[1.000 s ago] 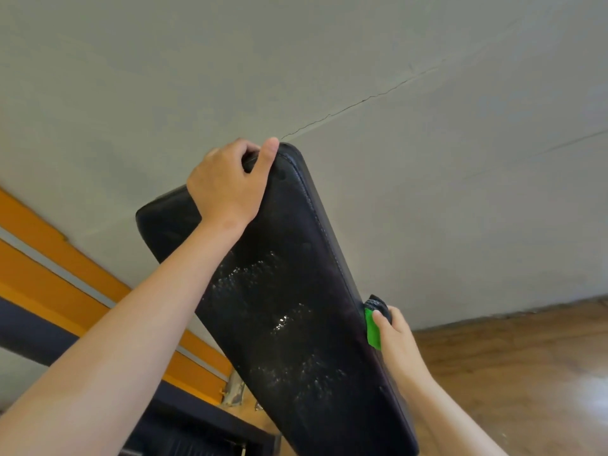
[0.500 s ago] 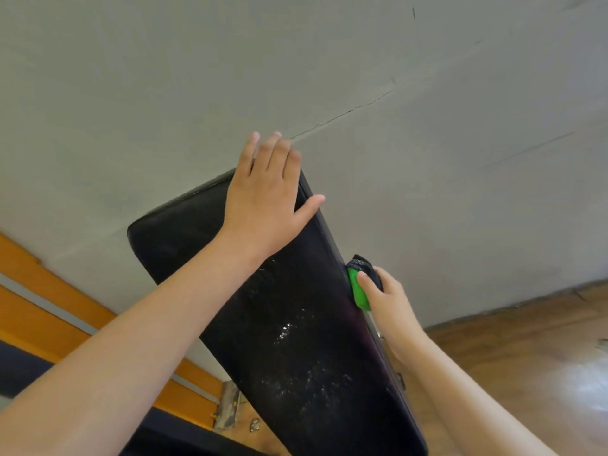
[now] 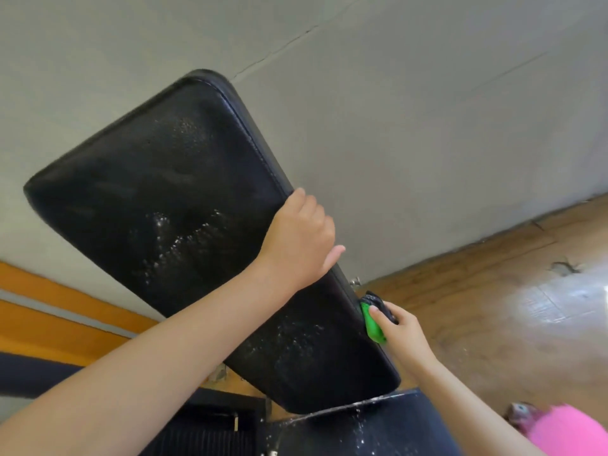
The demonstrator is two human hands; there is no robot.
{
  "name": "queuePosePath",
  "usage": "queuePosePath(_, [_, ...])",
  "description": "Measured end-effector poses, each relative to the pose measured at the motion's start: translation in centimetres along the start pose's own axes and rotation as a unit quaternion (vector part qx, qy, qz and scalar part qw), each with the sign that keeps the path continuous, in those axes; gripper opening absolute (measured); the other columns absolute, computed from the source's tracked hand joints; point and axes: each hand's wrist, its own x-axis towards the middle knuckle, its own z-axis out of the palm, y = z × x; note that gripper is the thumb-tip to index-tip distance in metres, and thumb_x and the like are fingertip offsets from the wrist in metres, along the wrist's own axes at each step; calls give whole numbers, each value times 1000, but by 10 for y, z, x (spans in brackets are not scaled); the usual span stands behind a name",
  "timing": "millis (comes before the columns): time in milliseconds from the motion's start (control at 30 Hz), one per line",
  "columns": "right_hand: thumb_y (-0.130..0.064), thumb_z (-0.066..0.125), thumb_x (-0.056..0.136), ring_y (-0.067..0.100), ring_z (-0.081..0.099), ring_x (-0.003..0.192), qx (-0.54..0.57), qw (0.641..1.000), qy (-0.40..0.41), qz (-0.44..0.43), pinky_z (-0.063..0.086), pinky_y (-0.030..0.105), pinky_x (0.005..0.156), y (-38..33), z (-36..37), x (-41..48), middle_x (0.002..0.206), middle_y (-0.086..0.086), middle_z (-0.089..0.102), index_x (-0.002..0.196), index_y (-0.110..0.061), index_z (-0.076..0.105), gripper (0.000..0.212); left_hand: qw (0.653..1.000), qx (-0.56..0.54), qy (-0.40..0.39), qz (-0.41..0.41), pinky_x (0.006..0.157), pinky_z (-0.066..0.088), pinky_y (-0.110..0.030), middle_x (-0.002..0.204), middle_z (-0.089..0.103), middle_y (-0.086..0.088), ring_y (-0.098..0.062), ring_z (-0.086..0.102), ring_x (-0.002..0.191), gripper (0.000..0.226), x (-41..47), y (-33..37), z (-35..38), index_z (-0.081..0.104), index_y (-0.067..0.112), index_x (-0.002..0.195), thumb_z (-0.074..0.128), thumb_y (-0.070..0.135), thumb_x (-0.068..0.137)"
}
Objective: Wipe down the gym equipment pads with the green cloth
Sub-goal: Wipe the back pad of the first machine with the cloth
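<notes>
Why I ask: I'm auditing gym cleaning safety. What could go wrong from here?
1. The back pad is beaded with liquid, so the left hand holding its edge might slip.
2. The green cloth in the right hand touches only the pad's side edge; the wet face may drip onto the seat pad below, already spattered.

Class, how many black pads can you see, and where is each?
2. The tilted back pad fills the middle; the seat pad lies at the bottom edge, below its lower end. Others may be out of view.
</notes>
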Motion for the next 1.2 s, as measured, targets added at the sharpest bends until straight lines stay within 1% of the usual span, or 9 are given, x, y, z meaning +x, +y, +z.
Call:
queuePosePath(133, [-22,61,92,16,64,89,18,1000,17,3,52,30,77,5,1,0,91,-2,71,99,-21,71,12,1000,10,13,7,89,42,-36,71,60,-4,-24,57,75,53,-3,25,15,63,16,73,45,65,86])
queuePosePath(300, [-23,61,92,1,62,75,32,995,-28,-93,50,16,65,-49,16,8,85,-2,70,99,-20,70,11,998,0,65,-10,82,36,-38,65,53,-6,-26,51,69,51,0,26,26,56,12,67,48,59,85])
queuePosePath(400, [-25,62,91,6,65,84,28,992,-57,-108,53,23,72,-57,15,14,91,-1,72,106,-20,69,17,997,2,82,-12,80,33,-38,63,50,-6,-25,49,66,53,3,28,30,52,12,64,43,59,87])
queuePosePath(467, [-24,61,92,8,65,87,6,994,-68,-88,53,23,74,-41,5,17,93,-1,71,107,-21,68,17,996,2,89,-15,78,33,-37,61,49,-6,-25,48,66,55,3,28,32,49,12,62,40,60,88])
queuePosePath(600, [-19,62,91,5,64,83,-16,998,-53,-3,47,14,65,20,-20,20,91,-4,70,102,-22,68,12,994,2,103,-18,75,36,-36,58,42,-6,-25,45,64,59,4,29,35,44,11,60,35,61,90])
queuePosePath(733, [-14,61,92,10,60,74,-68,994,-30,76,45,13,58,80,-44,23,79,-3,67,97,-15,69,9,993,0,120,-22,73,39,-35,58,35,-6,-24,43,62,61,6,31,37,43,11,58,33,62,91])
queuePosePath(900, [-15,61,92,14,59,76,-111,987,6,117,45,23,64,124,-55,29,84,3,68,94,-16,68,7,990,5,138,-24,72,40,-34,57,33,-6,-22,31,61,62,10,32,38,42,11,57,32,62,91])
queuePosePath(1000, [-13,61,92,17,58,79,-146,981,22,128,44,26,64,138,-57,35,85,3,66,96,-14,66,6,989,0,147,-22,69,41,-33,55,32,-5,-22,30,60,63,11,35,40,42,11,56,31,61,91])
queuePosePath(1200, [-17,59,93,23,58,96,-223,957,20,183,43,30,80,162,-59,41,106,6,65,115,-15,60,22,989,-4,146,-22,68,42,-33,53,35,-5,-22,33,58,66,11,36,43,41,9,55,26,61,93])
